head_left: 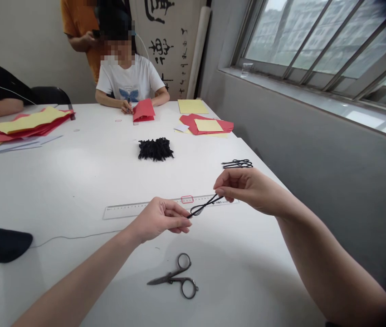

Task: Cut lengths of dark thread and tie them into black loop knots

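Observation:
A thin black cord (206, 205), crossed over itself in a loop, is stretched between my two hands above the white table. My left hand (165, 215) pinches its lower left end between thumb and fingers. At the upper right end, my right hand (242, 186) grips it the same way. Beneath the cord lies a clear plastic ruler (124, 211), partly hidden by my left hand. Closer to me rests a pair of dark metal scissors (174, 278) with its handles spread. Just beyond my right hand are several looped black cords (238, 163).
A bundle of black cords (156, 149) lies mid-table. Red and yellow papers are stacked at left (29, 123) and right (209, 125). A dark, cloth-like thing (2, 244) sits at the left edge, with a thread running from it. Across the table, a person (128, 81) writes on red paper.

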Demonstrator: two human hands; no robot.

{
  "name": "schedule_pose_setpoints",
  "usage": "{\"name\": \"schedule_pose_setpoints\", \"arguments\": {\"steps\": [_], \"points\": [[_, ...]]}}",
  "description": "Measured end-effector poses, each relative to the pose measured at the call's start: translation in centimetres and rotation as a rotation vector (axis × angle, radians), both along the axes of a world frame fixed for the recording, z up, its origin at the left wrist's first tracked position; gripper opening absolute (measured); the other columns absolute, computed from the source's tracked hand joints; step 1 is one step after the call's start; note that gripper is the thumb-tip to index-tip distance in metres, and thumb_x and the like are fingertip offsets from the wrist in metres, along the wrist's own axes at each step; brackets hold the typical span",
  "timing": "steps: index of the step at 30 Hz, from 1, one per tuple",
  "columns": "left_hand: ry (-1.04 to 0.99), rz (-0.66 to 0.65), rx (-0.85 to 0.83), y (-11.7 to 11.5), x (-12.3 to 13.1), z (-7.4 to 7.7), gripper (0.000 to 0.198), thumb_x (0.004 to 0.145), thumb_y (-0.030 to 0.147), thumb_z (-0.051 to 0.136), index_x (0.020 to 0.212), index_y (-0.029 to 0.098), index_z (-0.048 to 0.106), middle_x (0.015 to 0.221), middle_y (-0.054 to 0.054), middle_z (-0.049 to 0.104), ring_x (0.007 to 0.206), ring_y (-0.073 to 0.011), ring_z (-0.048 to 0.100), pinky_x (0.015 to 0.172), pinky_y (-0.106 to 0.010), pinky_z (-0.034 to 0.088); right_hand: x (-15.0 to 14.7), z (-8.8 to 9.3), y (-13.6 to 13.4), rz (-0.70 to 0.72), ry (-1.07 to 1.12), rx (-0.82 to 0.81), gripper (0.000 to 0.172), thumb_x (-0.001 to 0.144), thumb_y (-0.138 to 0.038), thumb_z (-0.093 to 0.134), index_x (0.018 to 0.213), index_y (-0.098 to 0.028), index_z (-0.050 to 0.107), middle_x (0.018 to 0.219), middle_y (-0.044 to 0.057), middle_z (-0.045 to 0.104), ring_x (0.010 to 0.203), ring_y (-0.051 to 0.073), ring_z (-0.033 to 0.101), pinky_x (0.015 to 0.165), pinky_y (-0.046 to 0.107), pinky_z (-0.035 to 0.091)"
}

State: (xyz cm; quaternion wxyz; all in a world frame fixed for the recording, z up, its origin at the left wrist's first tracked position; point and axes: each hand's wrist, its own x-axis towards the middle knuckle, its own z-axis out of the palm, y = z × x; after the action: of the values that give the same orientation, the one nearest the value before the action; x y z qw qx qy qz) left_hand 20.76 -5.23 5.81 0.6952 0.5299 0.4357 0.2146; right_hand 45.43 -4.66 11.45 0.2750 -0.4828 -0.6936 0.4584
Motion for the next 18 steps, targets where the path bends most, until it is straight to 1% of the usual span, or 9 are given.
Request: {"name": "schedule_pose_setpoints", "arguments": {"steps": [3, 6, 8, 11, 13, 14, 16, 17, 18], "points": [[0.001, -0.062, -0.005, -0.1, 0.0, 0.0, 0.024, 0.065, 0.030, 0.080, 0.080, 0.014, 0.069, 0.070, -0.005, 0.071, 0.070, -0.0185, 0.069, 0.064, -0.026, 0.053, -0.1, 0.0, 0.0, 0.037, -0.018, -0.024, 0.023, 0.081, -0.040, 0.063, 0.080, -0.017, 0.062, 0.065, 0.001, 0.058, 0.060, 0.010, 0.051, 0.053, 0.024, 0.040], [-0.024, -0.152, -0.001, -0.2, 0.0, 0.3, 0.020, 0.070, 0.031, 0.076, 0.076, 0.014, 0.068, 0.071, -0.005, 0.071, 0.069, -0.0164, 0.068, 0.064, -0.025, 0.053, -0.6, -0.4, -0.1, 0.091, 0.038, -0.052, 0.025, 0.082, -0.042, 0.062, 0.083, -0.017, 0.061, 0.070, 0.002, 0.059, 0.064, 0.011, 0.053, 0.056, 0.024, 0.042], [-0.033, -0.169, 0.014, -0.2, -0.1, 0.7, 0.021, 0.074, 0.034, 0.072, 0.074, 0.014, 0.067, 0.071, -0.005, 0.070, 0.067, -0.0146, 0.066, 0.063, -0.024, 0.052, -1.2, -1.0, -0.1, 0.051, 0.015, -0.027, 0.025, 0.083, -0.042, 0.060, 0.086, -0.017, 0.061, 0.072, 0.002, 0.060, 0.066, 0.012, 0.054, 0.059, 0.025, 0.043], [-0.026, -0.109, 0.051, 0.1, -0.6, 1.6, 0.022, 0.076, 0.035, 0.070, 0.073, 0.014, 0.065, 0.068, -0.003, 0.067, 0.060, -0.0118, 0.063, 0.060, -0.023, 0.051, -2.5, -2.1, 0.0, -0.165, -0.129, 0.175, 0.020, 0.084, -0.037, 0.057, 0.090, -0.019, 0.062, 0.087, 0.005, 0.063, 0.074, 0.014, 0.055, 0.064, 0.028, 0.043], [-0.035, -0.031, 0.054, 0.3, -1.0, 2.1, 0.022, 0.077, 0.034, 0.069, 0.074, 0.013, 0.065, 0.068, -0.002, 0.066, 0.059, -0.0101, 0.062, 0.058, -0.021, 0.050, -3.5, -3.0, -0.1, -0.273, -0.157, 0.247, 0.022, 0.086, -0.038, 0.053, 0.086, -0.018, 0.062, 0.084, 0.004, 0.061, 0.070, 0.013, 0.053, 0.061, 0.027, 0.041], [-0.050, 0.010, 0.039, 0.5, -1.2, 2.2, 0.021, 0.077, 0.034, 0.069, 0.074, 0.013, 0.065, 0.069, -0.002, 0.066, 0.058, -0.0092, 0.061, 0.057, -0.020, 0.049, -4.0, -3.3, -0.3, -0.275, -0.132, 0.218, 0.026, 0.087, -0.040, 0.050, 0.081, -0.018, 0.062, 0.075, 0.003, 0.059, 0.064, 0.012, 0.049, 0.057, 0.026, 0.038], [-0.090, 0.080, -0.024, 0.8, -1.5, 2.5, 0.021, 0.078, 0.032, 0.069, 0.073, 0.013, 0.064, 0.069, -0.002, 0.065, 0.057, -0.0072, 0.058, 0.055, -0.018, 0.047, -4.9, -3.9, -0.8, -0.219, -0.051, 0.122, 0.035, 0.089, -0.044, 0.045, 0.073, -0.017, 0.060, 0.060, 0.000, 0.050, 0.053, 0.010, 0.041, 0.050, 0.025, 0.033], [-0.113, 0.103, -0.063, 0.9, -1.6, 2.6, 0.020, 0.077, 0.031, 0.069, 0.072, 0.013, 0.064, 0.068, -0.001, 0.064, 0.056, -0.0063, 0.057, 0.055, -0.017, 0.045, -5.4, -4.2, -1.2, -0.183, -0.014, 0.113, 0.034, 0.089, -0.043, 0.045, 0.073, -0.016, 0.059, 0.059, -0.001, 0.048, 0.052, 0.010, 0.040, 0.049, 0.025, 0.033], [-0.137, 0.117, -0.098, 1.0, -1.7, 2.6, 0.019, 0.077, 0.029, 0.069, 0.071, 0.013, 0.063, 0.067, -0.001, 0.064, 0.054, -0.0054, 0.056, 0.054, -0.016, 0.045, -5.8, -4.4, -1.6, -0.152, 0.014, 0.151, 0.029, 0.089, -0.040, 0.047, 0.076, -0.016, 0.058, 0.061, 0.000, 0.050, 0.055, 0.010, 0.042, 0.051, 0.025, 0.035]]}}
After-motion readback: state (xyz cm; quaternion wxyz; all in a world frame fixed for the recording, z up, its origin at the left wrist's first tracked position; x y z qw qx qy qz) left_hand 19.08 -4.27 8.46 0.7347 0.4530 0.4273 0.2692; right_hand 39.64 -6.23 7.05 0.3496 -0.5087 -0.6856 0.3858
